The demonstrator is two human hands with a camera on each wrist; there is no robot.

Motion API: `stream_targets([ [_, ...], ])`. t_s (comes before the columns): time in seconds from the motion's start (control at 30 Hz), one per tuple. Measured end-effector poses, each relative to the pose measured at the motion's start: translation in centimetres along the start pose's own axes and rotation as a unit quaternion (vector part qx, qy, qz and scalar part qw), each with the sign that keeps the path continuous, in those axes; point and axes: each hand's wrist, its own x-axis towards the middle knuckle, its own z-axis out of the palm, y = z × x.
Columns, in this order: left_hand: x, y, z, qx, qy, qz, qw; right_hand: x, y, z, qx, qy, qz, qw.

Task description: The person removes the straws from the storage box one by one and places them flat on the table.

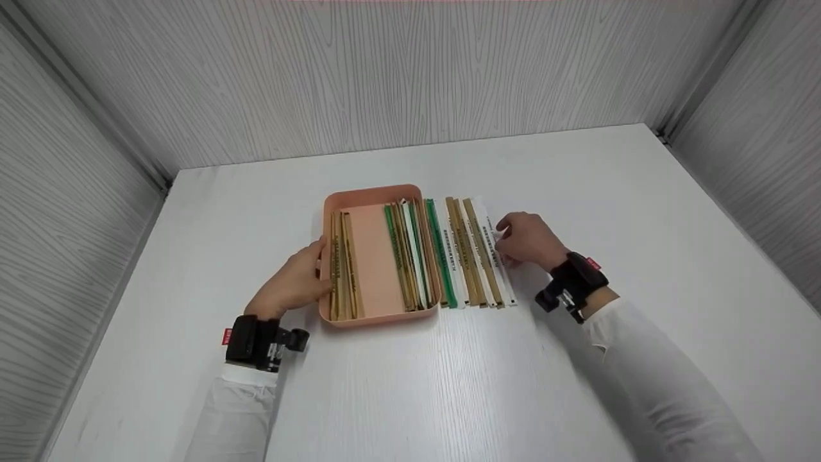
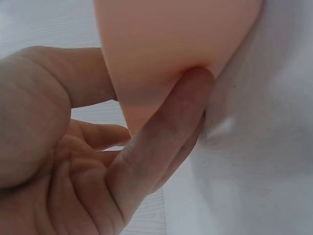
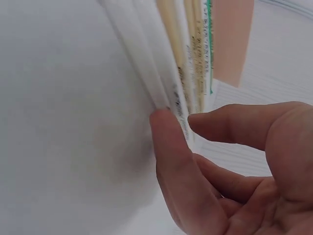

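My left hand point(image 1: 292, 279) grips the left wall of a shallow pink tray point(image 1: 378, 319), its thumb over the rim and its fingers against the outside wall point(image 2: 146, 58). Inside the tray, slim brown wrapped sticks point(image 1: 348, 269) lie along the left, and green, brown and white ones point(image 1: 410, 256) along the right. To the right of the tray, a row of similar printed sticks point(image 1: 458, 253) lies side by side on the table. My right hand point(image 1: 529, 240) is at that row's right end, thumb and index finger pinching a white wrapped stick point(image 3: 142, 54) across its width.
The white table point(image 1: 410, 385) spreads around the tray. Grey wood-grain panels point(image 1: 410, 77) stand behind it and on both sides. A black wrist camera point(image 1: 253, 343) is strapped to each wrist, and the right forearm's white sleeve point(image 1: 667, 378) crosses the table's right part.
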Motion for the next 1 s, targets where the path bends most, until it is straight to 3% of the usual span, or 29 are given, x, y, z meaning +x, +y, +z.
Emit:
stream_targets([
  [0.13,-0.2,0.1,-0.1,-0.008,-0.002,-0.004,1.0000,0.0,-1.9,-0.4,0.005,0.025,-0.030,0.999],
  [0.3,-0.3,0.2,-0.1,-0.001,0.001,-0.003,1.0000,0.1,-6.8,0.4,-0.002,0.050,-0.091,0.995],
  [0.47,-0.3,0.2,0.2,-0.018,0.003,-0.008,0.9998,0.8,-11.9,2.8,-0.019,0.013,-0.142,0.990],
  [0.63,-0.1,0.3,0.5,-0.022,0.000,-0.007,0.9997,2.0,-15.3,6.4,-0.081,-0.035,-0.181,0.979],
  [0.73,0.1,0.3,0.6,-0.010,0.000,-0.003,0.9999,3.0,-16.6,8.9,-0.127,-0.071,-0.189,0.971],
  [0.87,0.1,0.2,0.6,0.010,0.004,0.007,0.9999,4.1,-17.7,11.9,-0.171,-0.123,-0.170,0.963],
  [1.0,0.1,0.2,0.6,0.018,0.002,0.008,0.9998,4.7,-18.0,13.6,-0.195,-0.128,-0.141,0.962],
])
